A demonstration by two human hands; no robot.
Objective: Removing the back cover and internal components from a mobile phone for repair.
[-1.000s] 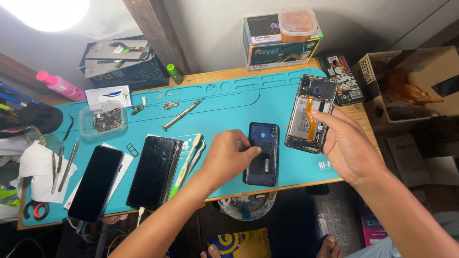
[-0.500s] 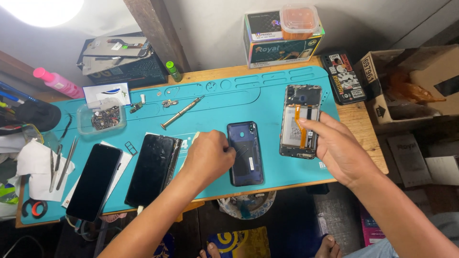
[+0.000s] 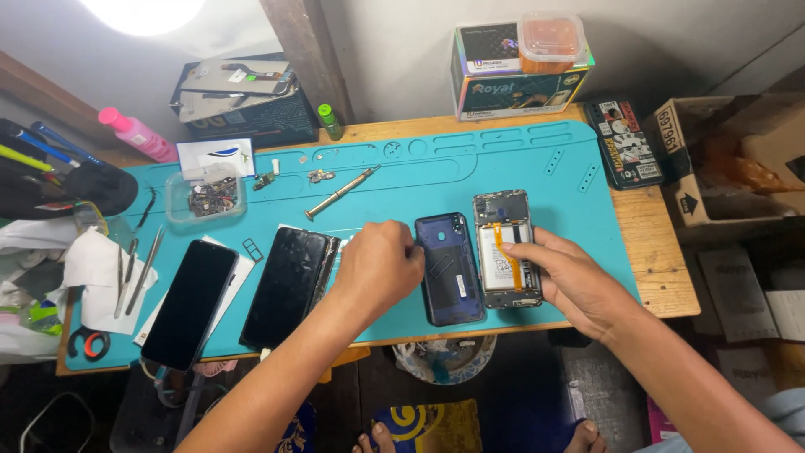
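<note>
A dark blue phone back cover (image 3: 450, 268) lies inner side up on the teal work mat (image 3: 419, 176). My left hand (image 3: 377, 268) rests at its left edge, fingers curled against the cover. Right beside the cover lies an opened phone body (image 3: 503, 243) showing a white battery and an orange flex strip. My right hand (image 3: 570, 281) grips that phone body along its right side and lower edge, thumb on the battery.
Two black phones (image 3: 289, 285) (image 3: 191, 304) lie left on the mat, with a screwdriver (image 3: 340, 193) and a clear parts tray (image 3: 205, 197) behind. Tweezers lie on tissue (image 3: 101, 268) far left. Boxes (image 3: 516, 71) and a cardboard carton (image 3: 729, 159) stand at the back and right.
My right hand brought the opened phone body down from the mat's right end and set it flat beside the blue cover. My left hand stayed on the cover.
</note>
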